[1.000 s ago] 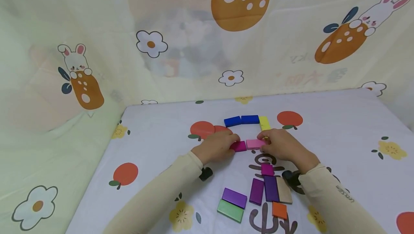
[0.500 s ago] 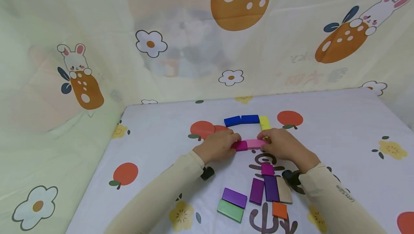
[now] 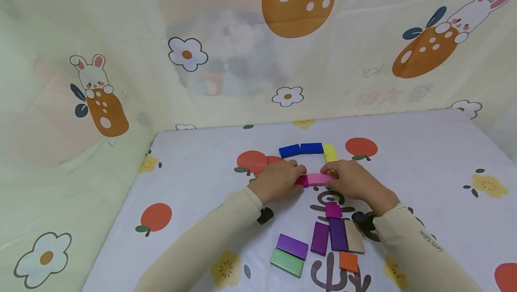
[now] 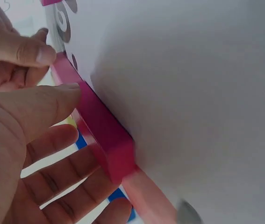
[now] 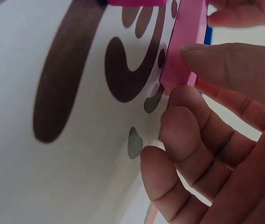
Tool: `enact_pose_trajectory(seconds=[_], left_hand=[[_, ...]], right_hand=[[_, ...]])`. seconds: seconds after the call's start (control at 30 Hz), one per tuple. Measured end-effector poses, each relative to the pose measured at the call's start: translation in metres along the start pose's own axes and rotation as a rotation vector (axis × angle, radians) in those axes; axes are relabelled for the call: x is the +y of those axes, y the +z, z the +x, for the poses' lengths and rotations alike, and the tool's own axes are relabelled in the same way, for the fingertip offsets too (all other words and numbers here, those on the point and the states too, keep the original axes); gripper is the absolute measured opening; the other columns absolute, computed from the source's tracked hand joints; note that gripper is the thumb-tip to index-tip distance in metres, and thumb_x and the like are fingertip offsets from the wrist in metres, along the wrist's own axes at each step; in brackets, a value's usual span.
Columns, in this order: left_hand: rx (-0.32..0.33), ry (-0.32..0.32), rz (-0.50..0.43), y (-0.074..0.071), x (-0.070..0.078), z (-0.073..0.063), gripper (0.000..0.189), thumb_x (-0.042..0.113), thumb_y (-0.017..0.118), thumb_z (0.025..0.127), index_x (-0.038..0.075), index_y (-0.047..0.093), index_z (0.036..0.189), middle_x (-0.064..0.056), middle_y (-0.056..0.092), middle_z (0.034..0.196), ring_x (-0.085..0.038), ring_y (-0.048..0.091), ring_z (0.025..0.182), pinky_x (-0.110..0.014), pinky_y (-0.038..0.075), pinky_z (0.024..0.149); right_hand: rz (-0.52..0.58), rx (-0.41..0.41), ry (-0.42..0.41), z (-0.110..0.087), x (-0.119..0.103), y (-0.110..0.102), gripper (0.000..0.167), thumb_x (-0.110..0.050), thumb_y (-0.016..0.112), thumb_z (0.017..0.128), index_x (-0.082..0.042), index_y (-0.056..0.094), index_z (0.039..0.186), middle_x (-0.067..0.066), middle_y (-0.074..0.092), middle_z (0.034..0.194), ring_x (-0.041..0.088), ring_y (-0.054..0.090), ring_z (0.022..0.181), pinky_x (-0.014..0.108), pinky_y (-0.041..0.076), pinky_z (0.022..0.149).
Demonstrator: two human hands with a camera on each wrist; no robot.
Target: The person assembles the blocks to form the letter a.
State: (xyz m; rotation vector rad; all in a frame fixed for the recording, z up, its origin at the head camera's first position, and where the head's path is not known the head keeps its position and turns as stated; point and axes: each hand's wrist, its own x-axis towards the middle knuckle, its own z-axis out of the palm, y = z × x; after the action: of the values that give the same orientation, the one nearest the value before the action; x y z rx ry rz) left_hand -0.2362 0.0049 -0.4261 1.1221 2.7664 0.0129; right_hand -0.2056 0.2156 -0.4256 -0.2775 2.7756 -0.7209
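Note:
My left hand (image 3: 278, 180) holds a magenta block (image 3: 302, 181) on the cloth. In the left wrist view its thumb lies on the upper edge of that magenta block (image 4: 99, 114), with fingers along the far side. End to end with it, on the right, lies a pink block (image 3: 318, 179). My right hand (image 3: 357, 183) pinches the pink block's right end; in the right wrist view the thumb presses the pink block (image 5: 183, 42) and fingertips sit at its end. Behind them, two blue blocks (image 3: 311, 148) and a yellow block (image 3: 330, 153) form a row and a corner.
Nearer the front lie a small magenta block (image 3: 333, 210), a plum block (image 3: 320, 238), a dark purple block (image 3: 338, 234), a tan block (image 3: 354, 236) and an orange block (image 3: 348, 261). A violet block (image 3: 292, 246) touches a green block (image 3: 287, 262) to their left. A printed cloth (image 3: 194, 157) covers the table.
The magenta block has slid slightly right against the pink one, narrowing the gap. My left hand has then shifted right along it, covering more of it. The right hand stays almost still.

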Motion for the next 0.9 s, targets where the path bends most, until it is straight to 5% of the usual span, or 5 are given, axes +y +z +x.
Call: enact_pose_trajectory(seconds=[0.2, 0.33, 0.53, 0.9], left_hand=[[0.035, 0.034, 0.072, 0.004, 0.01, 0.015, 0.035, 0.039, 0.071, 0.099, 0.019, 0.068, 0.128, 0.002, 0.065, 0.101, -0.012, 0.058, 0.085, -0.022, 0.046, 0.07], [0.038, 0.03, 0.072, 0.007, 0.013, 0.021, 0.034, 0.041, 0.071, 0.099, 0.019, 0.069, 0.125, 0.003, 0.063, 0.098, -0.011, 0.057, 0.084, -0.021, 0.045, 0.069], [0.031, 0.01, 0.044, 0.007, 0.013, 0.023, 0.033, 0.041, 0.072, 0.099, 0.019, 0.069, 0.122, 0.003, 0.063, 0.097, -0.011, 0.057, 0.084, -0.021, 0.046, 0.07], [0.005, -0.011, 0.025, 0.005, 0.013, 0.023, 0.034, 0.041, 0.07, 0.1, 0.018, 0.068, 0.125, 0.002, 0.064, 0.104, -0.012, 0.058, 0.089, -0.022, 0.049, 0.074]], right_hand=[[0.018, 0.024, 0.004, -0.008, 0.0, -0.001, 0.038, -0.013, 0.074, 0.094, -0.001, 0.068, 0.13, 0.009, 0.066, 0.09, 0.022, 0.058, 0.079, 0.034, 0.051, 0.068], [0.053, 0.011, 0.017, -0.022, 0.002, -0.003, 0.029, -0.016, 0.075, 0.093, -0.005, 0.071, 0.12, 0.005, 0.059, 0.08, 0.02, 0.054, 0.071, 0.033, 0.045, 0.061], [0.142, -0.068, -0.034, -0.043, 0.006, 0.001, 0.019, -0.02, 0.081, 0.09, -0.013, 0.075, 0.107, 0.001, 0.055, 0.073, 0.017, 0.053, 0.067, 0.029, 0.041, 0.056], [0.172, -0.135, -0.069, -0.052, 0.008, 0.007, 0.025, -0.026, 0.086, 0.086, -0.017, 0.078, 0.109, -0.002, 0.055, 0.07, 0.015, 0.053, 0.065, 0.025, 0.04, 0.055]])
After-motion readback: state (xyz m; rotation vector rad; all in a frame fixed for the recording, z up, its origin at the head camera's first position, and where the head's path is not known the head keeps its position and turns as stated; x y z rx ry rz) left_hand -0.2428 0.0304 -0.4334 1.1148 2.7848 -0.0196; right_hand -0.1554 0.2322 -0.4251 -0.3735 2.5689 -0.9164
